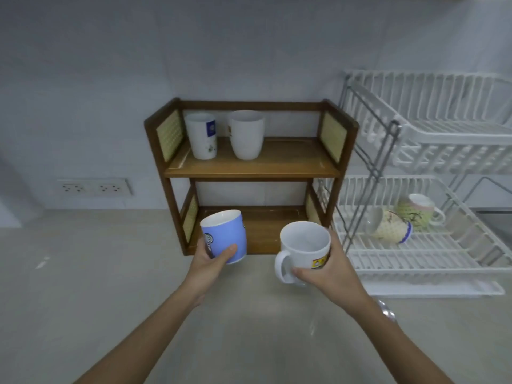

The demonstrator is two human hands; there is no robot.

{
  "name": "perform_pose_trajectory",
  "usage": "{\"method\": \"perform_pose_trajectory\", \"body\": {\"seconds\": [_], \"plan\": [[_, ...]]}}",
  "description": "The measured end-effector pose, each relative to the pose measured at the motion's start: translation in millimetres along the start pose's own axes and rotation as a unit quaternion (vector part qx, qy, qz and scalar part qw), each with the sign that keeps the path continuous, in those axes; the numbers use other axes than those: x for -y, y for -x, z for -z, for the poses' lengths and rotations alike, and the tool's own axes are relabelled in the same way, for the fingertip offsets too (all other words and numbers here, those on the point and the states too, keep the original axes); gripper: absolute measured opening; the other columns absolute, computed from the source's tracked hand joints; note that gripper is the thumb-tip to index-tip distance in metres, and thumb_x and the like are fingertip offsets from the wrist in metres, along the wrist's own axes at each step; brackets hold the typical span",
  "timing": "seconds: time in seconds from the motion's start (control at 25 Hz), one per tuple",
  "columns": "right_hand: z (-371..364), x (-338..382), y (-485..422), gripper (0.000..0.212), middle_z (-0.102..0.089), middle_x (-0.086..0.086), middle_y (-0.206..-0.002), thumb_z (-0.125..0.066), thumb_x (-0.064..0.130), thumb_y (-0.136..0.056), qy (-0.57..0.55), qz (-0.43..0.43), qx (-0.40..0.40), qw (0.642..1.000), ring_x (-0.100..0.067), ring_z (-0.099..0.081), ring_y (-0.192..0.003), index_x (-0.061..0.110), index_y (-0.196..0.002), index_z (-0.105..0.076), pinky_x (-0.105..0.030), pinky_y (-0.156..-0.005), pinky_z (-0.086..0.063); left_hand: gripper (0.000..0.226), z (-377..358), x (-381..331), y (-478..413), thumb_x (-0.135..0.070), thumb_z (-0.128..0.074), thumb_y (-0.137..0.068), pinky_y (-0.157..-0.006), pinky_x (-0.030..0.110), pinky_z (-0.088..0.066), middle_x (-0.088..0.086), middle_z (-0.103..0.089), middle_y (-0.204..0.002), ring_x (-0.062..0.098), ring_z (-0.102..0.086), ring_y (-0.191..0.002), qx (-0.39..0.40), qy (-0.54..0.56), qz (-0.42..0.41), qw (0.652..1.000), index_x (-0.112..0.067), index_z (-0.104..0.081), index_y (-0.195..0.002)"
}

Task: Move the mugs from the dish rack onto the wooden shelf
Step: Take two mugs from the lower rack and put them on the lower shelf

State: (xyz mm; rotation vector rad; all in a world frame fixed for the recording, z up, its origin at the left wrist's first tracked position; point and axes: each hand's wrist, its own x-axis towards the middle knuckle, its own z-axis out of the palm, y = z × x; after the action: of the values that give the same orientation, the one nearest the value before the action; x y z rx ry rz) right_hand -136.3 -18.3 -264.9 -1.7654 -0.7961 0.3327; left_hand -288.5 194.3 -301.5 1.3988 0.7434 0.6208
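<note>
My left hand (208,259) grips a blue mug (224,234) upright in front of the lower tier of the wooden shelf (252,167). To its right, my right hand (324,268) holds a white mug (304,248) with its handle pointing left. Two white mugs, one with a blue label (201,135) and a plain one (246,134), stand on the shelf's upper tier at the left. In the lower tray of the white dish rack (421,253) lie two patterned mugs, a cream dotted one (389,225) on its side and a greenish one (421,209) behind it.
The shelf and rack stand side by side on a pale countertop (110,286) against a grey wall. A double wall socket (94,187) sits left of the shelf. The rack's upper tray (443,134) holds nothing visible. A sink edge (496,225) shows at far right.
</note>
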Motion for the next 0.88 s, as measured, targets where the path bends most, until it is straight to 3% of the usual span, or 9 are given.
{"method": "perform_pose_trajectory", "body": {"seconds": [0.08,0.2,0.4,0.72,0.88], "plan": [[-35.3,-1.4,-29.1,0.081,-0.063,0.024,-0.098,-0.084,0.043,-0.039,0.005,-0.034,-0.018,0.999,0.003,-0.061,-0.093,0.043,-0.110,-0.046,-0.010,-0.067,-0.046,0.062,5.4,6.6,-23.6,-0.021,-0.084,-0.069,-0.070,0.015,-0.051,-0.001,-0.064,-0.119,0.005,-0.065,-0.093,-0.053,-0.025,0.001,0.998,-0.025,-0.047,-0.119],[-77.2,-8.4,-77.8,0.085,-0.060,0.018,-0.097,-0.087,0.039,-0.041,0.044,-0.075,-0.036,0.996,-0.009,-0.060,-0.090,0.032,-0.114,-0.044,-0.019,-0.069,-0.044,0.074,6.8,17.0,-56.0,-0.024,-0.087,-0.063,-0.082,0.032,-0.054,0.005,-0.063,-0.119,0.018,-0.063,-0.097,-0.102,-0.091,0.007,0.991,-0.015,-0.046,-0.124],[-120.0,-36.5,-141.6,0.090,-0.058,0.005,-0.108,-0.090,0.030,-0.045,0.071,-0.119,-0.025,0.990,-0.019,-0.057,-0.104,0.024,-0.118,-0.040,-0.028,-0.077,-0.044,0.091,8.4,38.9,-100.3,-0.035,-0.088,-0.058,-0.093,0.041,-0.050,0.008,-0.060,-0.125,0.028,-0.058,-0.110,-0.145,-0.155,0.023,0.977,-0.016,-0.040,-0.133],[-150.5,-70.0,-177.1,0.085,-0.060,-0.005,-0.116,-0.092,0.027,-0.050,0.075,-0.152,-0.058,0.984,-0.023,-0.057,-0.107,0.017,-0.117,-0.041,-0.030,-0.081,-0.047,0.095,3.8,65.8,-139.3,-0.040,-0.086,-0.059,-0.092,0.038,-0.047,0.009,-0.057,-0.130,0.032,-0.055,-0.116,-0.170,-0.161,0.024,0.972,-0.019,-0.034,-0.136],[-149.9,-75.2,-179.4,0.082,-0.060,-0.005,-0.115,-0.093,0.025,-0.051,0.056,-0.153,-0.067,0.984,-0.024,-0.057,-0.107,0.020,-0.111,-0.038,-0.035,-0.086,-0.049,0.102,1.8,72.0,-137.5,-0.053,-0.082,-0.057,-0.092,0.043,-0.046,0.014,-0.059,-0.125,0.038,-0.056,-0.113,-0.200,-0.272,0.044,0.940,-0.018,-0.031,-0.138]]}}
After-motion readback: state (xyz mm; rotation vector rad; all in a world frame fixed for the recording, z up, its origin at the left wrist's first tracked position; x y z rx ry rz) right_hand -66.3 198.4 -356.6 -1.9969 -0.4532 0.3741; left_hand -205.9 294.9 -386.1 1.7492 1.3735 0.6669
